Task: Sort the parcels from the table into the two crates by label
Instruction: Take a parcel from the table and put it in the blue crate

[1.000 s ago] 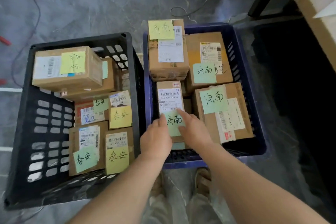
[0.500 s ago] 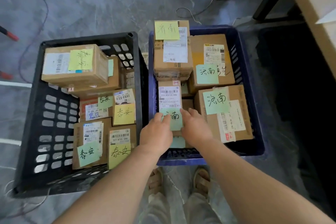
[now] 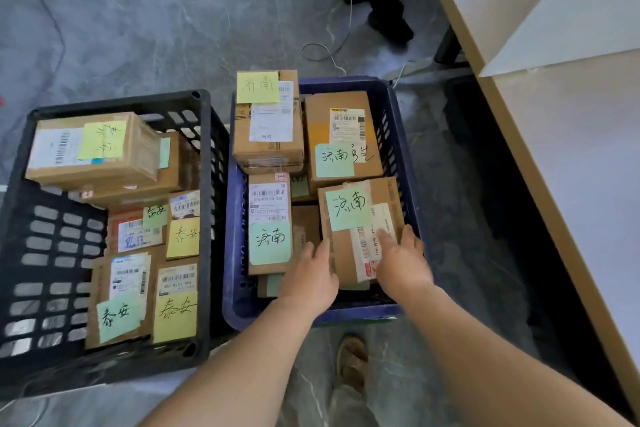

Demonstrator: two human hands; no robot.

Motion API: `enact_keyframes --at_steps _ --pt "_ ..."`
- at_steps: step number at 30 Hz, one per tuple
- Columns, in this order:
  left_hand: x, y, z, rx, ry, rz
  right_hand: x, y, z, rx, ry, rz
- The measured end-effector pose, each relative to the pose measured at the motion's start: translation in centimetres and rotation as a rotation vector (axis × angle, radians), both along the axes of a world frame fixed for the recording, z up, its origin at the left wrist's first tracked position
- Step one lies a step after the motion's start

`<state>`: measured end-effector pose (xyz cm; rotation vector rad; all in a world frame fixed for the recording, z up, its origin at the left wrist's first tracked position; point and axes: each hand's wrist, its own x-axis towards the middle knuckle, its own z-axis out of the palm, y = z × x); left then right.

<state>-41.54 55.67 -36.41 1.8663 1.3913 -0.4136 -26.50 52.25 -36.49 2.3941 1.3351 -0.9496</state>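
A blue crate (image 3: pixel 311 317) on the floor holds several cardboard parcels with green or yellow handwritten notes. Its front right parcel (image 3: pixel 346 253) carries a green note and a white shipping label. My left hand (image 3: pixel 311 274) lies against that parcel's left edge, fingers pointing into the gap beside it. My right hand (image 3: pixel 401 260) rests over the parcel's near right corner, fingers spread on the label. A narrow parcel (image 3: pixel 268 204) with a green note lies free just left of my left hand. The black crate (image 3: pixel 204 218) to the left holds several parcels with differently written notes.
A pale table (image 3: pixel 571 149) runs along the right, its edge close to the blue crate. My foot (image 3: pixel 351 364) stands just in front of the blue crate. A white cable (image 3: pixel 322 52) loops on the grey floor behind the crates, near another person's dark shoes (image 3: pixel 388 21).
Both hands left the narrow green-noted parcel and moved right to the front right parcel. The camera view shifted, bringing the table into sight.
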Motion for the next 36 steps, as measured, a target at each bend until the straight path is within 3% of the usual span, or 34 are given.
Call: enact_keyframes --at_steps 4,9,15,21,29,36 --pt "0.9 -0.7 -1.3 -0.105 -0.046 0.065 0.2 -0.4 -1.5 0.015 0.048 -0.019" --pt "1.0 -1.2 -1.3 -0.098 -0.074 0.123 0.1 -0.7 -1.6 0.056 0.081 0.01" --pt "1.3 -1.1 -0.7 -0.211 -0.054 0.08 1.2 -0.6 -0.6 -0.014 0.107 0.031" --pt "1.5 -1.2 -0.6 -0.277 -0.047 0.048 0.9 -1.2 1.6 0.085 0.039 0.139" --pt "0.5 -2.1 5.5 0.047 0.052 -0.095 -0.5 -4.6 7.5 0.11 -0.031 0.095" --pt "-1.3 -6.0 12.5 0.282 0.014 -0.299 -4.0 -9.1 14.0 0.235 -0.114 -0.021"
